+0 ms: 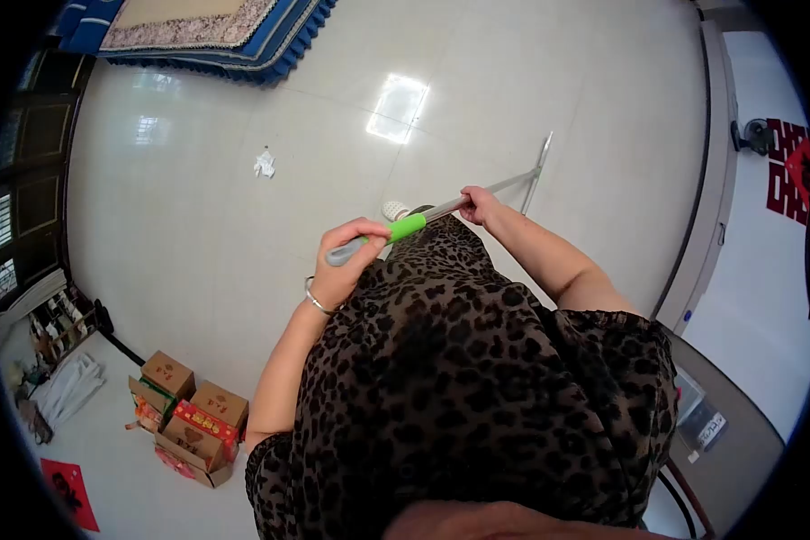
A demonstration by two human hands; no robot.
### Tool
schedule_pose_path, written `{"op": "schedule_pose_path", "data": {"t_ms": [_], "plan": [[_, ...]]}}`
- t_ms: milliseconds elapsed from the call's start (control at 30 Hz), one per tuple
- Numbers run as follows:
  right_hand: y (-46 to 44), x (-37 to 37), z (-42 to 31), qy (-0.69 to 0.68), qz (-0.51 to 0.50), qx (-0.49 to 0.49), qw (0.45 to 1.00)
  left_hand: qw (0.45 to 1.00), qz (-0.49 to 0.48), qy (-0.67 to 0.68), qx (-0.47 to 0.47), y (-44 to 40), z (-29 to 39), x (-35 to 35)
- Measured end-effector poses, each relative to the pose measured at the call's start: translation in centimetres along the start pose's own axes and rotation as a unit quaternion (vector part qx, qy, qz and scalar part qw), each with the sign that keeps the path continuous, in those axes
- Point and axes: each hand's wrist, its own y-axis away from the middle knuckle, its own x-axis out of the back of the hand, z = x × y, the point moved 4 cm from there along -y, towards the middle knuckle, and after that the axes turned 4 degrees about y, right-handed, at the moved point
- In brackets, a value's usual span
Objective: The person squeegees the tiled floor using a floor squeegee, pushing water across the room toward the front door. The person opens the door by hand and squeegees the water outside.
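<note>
- Two hands hold one mop (442, 210): the left hand (351, 234) closes around its grey top end, beside the green grip (408, 225).
- The right hand (480, 205) wraps the metal pole lower down.
- The mop slants across the person's front, its flat head (538, 171) on the pale floor (198, 234).
- Crumpled paper (265, 165) lies well apart, to the left.

A large red cutout (781, 155) on the white wall (754, 297) seems to form the double-happiness character, partly covered by a red diamond (805, 168) with an unclear dark character. Another dark character marks the red sheet (70, 495) at lower left, also unclear. Print on the cardboard boxes (220, 405) and the plastic container's label (712, 429) is too small to read.
</note>
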Motion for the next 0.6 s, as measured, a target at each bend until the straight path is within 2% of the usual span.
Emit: {"op": "schedule_pose_path", "data": {"t_ms": [33, 67, 100, 133, 167, 200, 233, 300, 333, 367, 400, 433, 467, 500, 533, 600], "plan": [[1.8, -0.5, 0.3, 0.023, 0.062, 0.019, 0.998, 1.000, -0.018, 0.002, -0.004, 0.3, -0.5, -0.3], [-0.5, -0.5, 1.6, 0.063, 0.034, 0.017, 0.997, 1.000, -0.020, -0.009, -0.016, 1.2, -0.7, -0.3], [-1.6, -1.6, 3.1, 0.004, 0.048, 0.011, 0.999, 1.000, 0.009, -0.013, -0.024, 2.3, -0.8, 0.5], [-2.1, -2.9, 4.3, 0.058, 0.034, 0.037, 0.997, 0.999, 0.038, -0.017, -0.032, 3.7, -1.1, 1.8], [0.3, -5.4, 5.3, 0.047, 0.014, 0.047, 0.998, 0.997, 0.067, -0.021, -0.039, 5.4, -1.4, 3.1], [-1.1, -7.3, 7.2, 0.031, 0.011, 0.021, 0.999, 0.992, 0.120, -0.020, -0.023, 7.5, -1.1, 4.4], [-1.6, -9.8, 9.0, 0.046, -0.026, 0.026, 0.998, 0.985, 0.171, -0.020, -0.010, 9.9, -0.7, 5.8], [-1.7, -14.8, 12.8, 0.086, -0.036, 0.064, 0.994, 0.963, 0.268, 0.020, -0.030, 15.4, -1.0, 8.9], [1.3, -17.8, 14.6, 0.094, -0.052, 0.077, 0.991, 0.953, 0.300, 0.027, -0.038, 18.2, -0.8, 10.4], [3.5, -20.4, 16.1, 0.229, -0.078, 0.077, 0.967, 0.941, 0.332, 0.034, -0.046, 20.9, -0.2, 11.9], [4.6, -23.6, 18.3, 0.184, -0.035, 0.093, 0.978, 0.938, 0.342, 0.025, -0.058, 23.6, 0.9, 12.9], [5.8, -26.4, 20.2, 0.270, -0.101, 0.112, 0.951, 0.933, 0.352, 0.016, -0.071, 26.1, 1.9, 13.6], [5.1, -29.7, 22.9, 0.245, -0.168, 0.130, 0.946, 0.924, 0.371, -0.010, -0.090, 28.6, 2.8, 14.1], [7.3, -31.9, 24.3, 0.204, -0.169, 0.099, 0.959, 0.914, 0.388, -0.035, -0.109, 30.6, 3.5, 14.4], [6.6, -34.4, 26.1, 0.237, -0.194, 0.099, 0.947, 0.912, 0.388, -0.050, -0.121, 31.9, 4.3, 14.2], [4.8, -38.3, 28.1, 0.334, -0.257, 0.169, 0.891, 0.907, 0.389, -0.085, -0.135, 33.4, 4.6, 13.4]]}}
